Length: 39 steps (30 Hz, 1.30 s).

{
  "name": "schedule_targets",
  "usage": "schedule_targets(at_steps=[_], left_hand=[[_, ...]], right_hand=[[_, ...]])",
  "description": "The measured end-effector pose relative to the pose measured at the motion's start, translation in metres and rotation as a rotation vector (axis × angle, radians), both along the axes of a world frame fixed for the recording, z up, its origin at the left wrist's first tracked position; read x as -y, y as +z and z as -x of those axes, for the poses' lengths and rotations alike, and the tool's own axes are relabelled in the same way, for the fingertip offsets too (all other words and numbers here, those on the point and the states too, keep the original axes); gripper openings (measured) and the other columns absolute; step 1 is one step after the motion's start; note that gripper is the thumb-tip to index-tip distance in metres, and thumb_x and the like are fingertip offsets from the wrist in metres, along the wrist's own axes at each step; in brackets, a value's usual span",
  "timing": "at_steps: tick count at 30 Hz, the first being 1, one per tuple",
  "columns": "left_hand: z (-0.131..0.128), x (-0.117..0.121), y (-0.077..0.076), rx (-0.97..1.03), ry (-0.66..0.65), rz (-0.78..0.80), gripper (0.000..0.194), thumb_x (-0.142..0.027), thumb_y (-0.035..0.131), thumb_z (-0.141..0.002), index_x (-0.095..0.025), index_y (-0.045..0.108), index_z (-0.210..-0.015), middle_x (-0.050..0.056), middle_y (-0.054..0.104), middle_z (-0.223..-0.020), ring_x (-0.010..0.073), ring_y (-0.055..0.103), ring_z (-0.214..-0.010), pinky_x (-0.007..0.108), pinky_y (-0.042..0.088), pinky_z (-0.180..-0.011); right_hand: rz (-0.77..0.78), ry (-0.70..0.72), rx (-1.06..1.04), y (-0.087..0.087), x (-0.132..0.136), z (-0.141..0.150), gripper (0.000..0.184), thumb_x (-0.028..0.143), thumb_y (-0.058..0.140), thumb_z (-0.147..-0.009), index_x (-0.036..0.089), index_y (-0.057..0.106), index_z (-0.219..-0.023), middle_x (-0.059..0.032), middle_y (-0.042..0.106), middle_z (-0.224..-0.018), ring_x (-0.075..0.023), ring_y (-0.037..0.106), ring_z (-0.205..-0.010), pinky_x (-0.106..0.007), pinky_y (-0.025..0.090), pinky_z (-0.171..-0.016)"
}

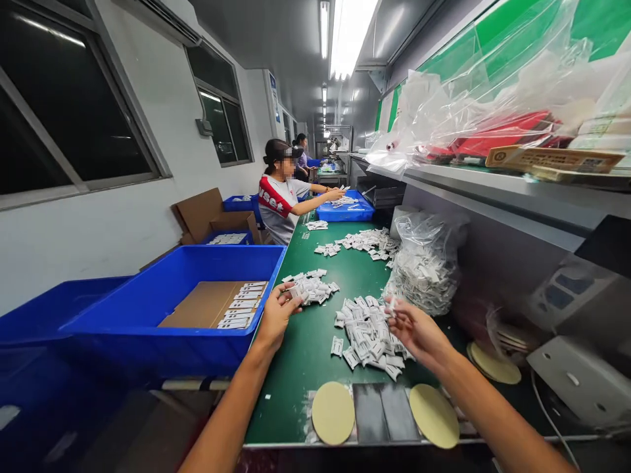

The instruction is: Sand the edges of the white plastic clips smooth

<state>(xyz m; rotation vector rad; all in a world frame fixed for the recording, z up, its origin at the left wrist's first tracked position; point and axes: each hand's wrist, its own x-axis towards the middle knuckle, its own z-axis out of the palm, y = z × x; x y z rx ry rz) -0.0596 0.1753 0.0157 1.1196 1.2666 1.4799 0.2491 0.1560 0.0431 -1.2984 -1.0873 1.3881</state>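
My left hand (pixel 277 315) is at the near left edge of a small pile of white plastic parts (pixel 315 288). Its fingers are curled around a part at that edge, which partly blends with the pile. Over the right side of a larger heap of similar parts (pixel 365 332), my right hand (pixel 418 328) pinches one small white plastic part (pixel 391 306) between thumb and fingertips. Close to me on the green table (pixel 286 384) lie two round yellowish discs (pixel 333 413) (pixel 434 415), with dark flat plates (pixel 384 412) between them.
At left stands a blue bin (pixel 162 348) holding cardboard and a row of white parts. A clear bag (pixel 426 263) full of parts leans at right, below a shelf (pixel 493 190) piled with plastic bags. Farther along, a co-worker (pixel 280 197) handles parts over a blue tray (pixel 345 213).
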Motion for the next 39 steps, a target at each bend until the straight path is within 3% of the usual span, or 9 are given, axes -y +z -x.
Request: schedule_targets(at_steps=[5,11,14,18,21,24,30,35,39], left_hand=[[-0.024,0.055,0.013,0.329,-0.13,0.078,0.049,-0.026,0.079,-0.078,-0.019,0.059,-0.121,0.0,0.061,-0.092,0.0064,0.059,-0.074,0.017,0.048,-0.063],[-0.063,0.121,0.021,0.499,-0.178,0.208,0.037,-0.027,0.069,-0.085,-0.018,0.063,-0.12,0.002,0.057,-0.091,0.0059,0.055,-0.073,0.016,0.045,-0.06],[-0.081,0.135,0.011,0.086,-0.081,0.218,0.044,-0.042,0.057,-0.093,-0.016,0.055,-0.128,0.006,0.063,-0.096,0.0113,0.059,-0.071,0.024,0.05,-0.062],[-0.087,0.147,-0.009,-0.606,0.047,0.139,0.038,-0.047,0.048,-0.093,-0.019,0.049,-0.119,0.002,0.062,-0.082,0.0188,0.061,-0.068,0.033,0.049,-0.066],[-0.08,0.153,-0.019,-0.72,0.003,0.115,0.023,-0.038,0.05,-0.09,-0.021,0.059,-0.103,0.006,0.063,-0.095,0.0217,0.063,-0.075,0.035,0.049,-0.07],[-0.07,0.158,-0.026,-0.88,-0.026,0.007,0.029,-0.032,0.047,-0.093,-0.024,0.068,-0.111,0.009,0.061,-0.109,0.0229,0.064,-0.085,0.035,0.049,-0.073],[-0.057,0.171,-0.046,-1.237,0.077,-0.407,0.019,-0.024,0.054,-0.096,-0.021,0.068,-0.109,0.007,0.071,-0.096,0.0216,0.065,-0.092,0.031,0.052,-0.08],[-0.05,0.186,-0.063,-1.374,0.028,-0.423,0.038,-0.013,0.041,-0.098,-0.023,0.063,-0.128,0.01,0.067,-0.127,0.0217,0.065,-0.115,0.033,0.056,-0.094],[-0.044,0.186,-0.065,-1.383,0.031,-0.464,0.042,-0.011,0.041,-0.098,-0.023,0.06,-0.133,0.009,0.069,-0.125,0.0208,0.066,-0.116,0.031,0.055,-0.097]], right_hand=[[-0.002,-0.024,-0.037,-0.016,0.093,-0.048,0.035,0.05,0.076,-0.077,0.02,0.072,-0.096,-0.0043,0.065,-0.075,-0.0176,0.062,-0.064,-0.032,0.056,-0.063],[-0.288,0.007,0.497,-0.031,0.126,-0.068,0.038,0.049,0.055,-0.094,0.019,0.072,-0.109,-0.0073,0.071,-0.085,-0.0203,0.065,-0.072,-0.032,0.053,-0.063],[-0.414,0.045,0.657,-0.035,0.126,-0.072,0.026,0.037,0.053,-0.097,0.023,0.072,-0.106,-0.0087,0.07,-0.104,-0.0236,0.064,-0.093,-0.036,0.051,-0.081],[-0.619,0.133,0.918,-0.042,0.13,-0.072,0.021,0.022,0.051,-0.097,0.023,0.073,-0.099,-0.0092,0.07,-0.098,-0.0253,0.057,-0.092,-0.039,0.043,-0.082],[-0.726,0.151,1.084,-0.046,0.133,-0.07,0.026,0.011,0.047,-0.096,0.021,0.071,-0.098,-0.0107,0.07,-0.097,-0.0243,0.055,-0.085,-0.038,0.038,-0.076],[-0.815,0.153,1.202,-0.049,0.135,-0.069,0.028,0.005,0.046,-0.095,0.019,0.07,-0.098,-0.0101,0.069,-0.095,-0.023,0.053,-0.081,-0.036,0.035,-0.073],[-0.958,0.109,1.282,-0.051,0.135,-0.07,0.028,0.004,0.043,-0.096,0.017,0.068,-0.098,-0.0085,0.066,-0.088,-0.0218,0.051,-0.077,-0.035,0.031,-0.068],[-0.987,0.111,1.293,-0.05,0.136,-0.07,0.025,0.006,0.044,-0.098,0.015,0.067,-0.097,-0.0079,0.064,-0.086,-0.0208,0.053,-0.078,-0.034,0.032,-0.068],[-0.979,0.124,1.301,-0.049,0.133,-0.069,0.023,0.01,0.044,-0.1,0.016,0.066,-0.101,-0.0074,0.064,-0.087,-0.0204,0.054,-0.079,-0.033,0.033,-0.071]])
